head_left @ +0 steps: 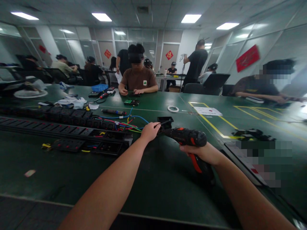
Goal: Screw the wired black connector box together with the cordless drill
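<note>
Green table (163,191), person's two bare hands at work about its middle.

Left hand (150,131): fingers bent, pinching the left side of a small black box (165,120); exact fingertip contact hard to make out. Box lies at mid-table, opening upward, just right of the wire ends.

Right hand (200,151): closed round the grip of a black and orange drill (187,136). Drill lies roughly level, nose to the left, its front end close by the left hand and the near side of the box. Whether the tip touches anything: cannot tell.

Left of the hands: long black socket strip (48,126), running off to the far left. Blue, red, green and yellow wires (129,128) spill from its right end toward the left hand. Socket block (69,145) on the near side of the strip.

Beyond: dark pen-like tool (114,112), green circuit board (131,102), white ring (173,111). Sheet of paper (208,111) right of the ring, among yellow tape lines. Far side: co-worker in a brown shirt (138,78), seated, both hands on the table.
</note>
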`<state>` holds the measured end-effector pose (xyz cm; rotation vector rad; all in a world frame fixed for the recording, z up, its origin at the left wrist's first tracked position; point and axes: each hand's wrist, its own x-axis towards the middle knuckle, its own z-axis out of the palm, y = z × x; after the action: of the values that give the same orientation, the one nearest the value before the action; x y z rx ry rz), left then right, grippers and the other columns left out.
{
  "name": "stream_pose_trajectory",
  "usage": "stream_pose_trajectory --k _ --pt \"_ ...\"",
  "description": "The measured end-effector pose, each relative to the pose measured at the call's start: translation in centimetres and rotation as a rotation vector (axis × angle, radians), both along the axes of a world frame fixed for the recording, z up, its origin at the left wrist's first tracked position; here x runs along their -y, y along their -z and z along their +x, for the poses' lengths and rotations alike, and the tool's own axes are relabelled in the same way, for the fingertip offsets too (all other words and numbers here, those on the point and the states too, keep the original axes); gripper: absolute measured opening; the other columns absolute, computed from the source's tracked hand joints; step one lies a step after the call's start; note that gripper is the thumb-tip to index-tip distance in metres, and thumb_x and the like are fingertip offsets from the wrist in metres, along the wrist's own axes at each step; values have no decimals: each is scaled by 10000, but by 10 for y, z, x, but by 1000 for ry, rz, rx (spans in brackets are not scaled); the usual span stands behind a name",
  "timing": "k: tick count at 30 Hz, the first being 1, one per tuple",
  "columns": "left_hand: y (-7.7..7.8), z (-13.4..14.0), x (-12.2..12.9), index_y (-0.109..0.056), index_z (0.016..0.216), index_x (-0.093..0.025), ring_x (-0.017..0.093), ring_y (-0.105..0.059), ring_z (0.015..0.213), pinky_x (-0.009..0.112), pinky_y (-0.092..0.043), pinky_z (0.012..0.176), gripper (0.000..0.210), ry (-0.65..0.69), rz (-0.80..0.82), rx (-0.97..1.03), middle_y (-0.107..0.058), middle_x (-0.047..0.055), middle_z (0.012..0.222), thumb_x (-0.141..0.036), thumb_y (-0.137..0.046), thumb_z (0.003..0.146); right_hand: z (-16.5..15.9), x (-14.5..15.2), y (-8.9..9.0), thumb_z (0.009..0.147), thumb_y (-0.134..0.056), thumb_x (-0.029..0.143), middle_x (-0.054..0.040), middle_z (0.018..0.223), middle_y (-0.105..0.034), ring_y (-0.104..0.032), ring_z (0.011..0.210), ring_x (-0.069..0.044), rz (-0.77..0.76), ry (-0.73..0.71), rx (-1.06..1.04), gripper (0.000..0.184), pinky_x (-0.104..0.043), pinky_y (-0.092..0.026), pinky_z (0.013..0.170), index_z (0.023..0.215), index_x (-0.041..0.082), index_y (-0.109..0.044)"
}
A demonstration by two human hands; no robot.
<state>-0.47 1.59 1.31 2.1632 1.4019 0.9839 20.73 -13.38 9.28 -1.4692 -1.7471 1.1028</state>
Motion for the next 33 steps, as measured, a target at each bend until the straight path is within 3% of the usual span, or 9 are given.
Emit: stream_pose_trajectory --k 33 --pt "0 0 1 -698 1271 -241 241 -638 1152 326 -461 1022 416 -4 -10 11 -704 76 1260 -419 -448 991 1 0 1 713 -772 430 19 633 -596 -555 594 -167 -14 13 27 311 -297 -438 554 871 185 -663"
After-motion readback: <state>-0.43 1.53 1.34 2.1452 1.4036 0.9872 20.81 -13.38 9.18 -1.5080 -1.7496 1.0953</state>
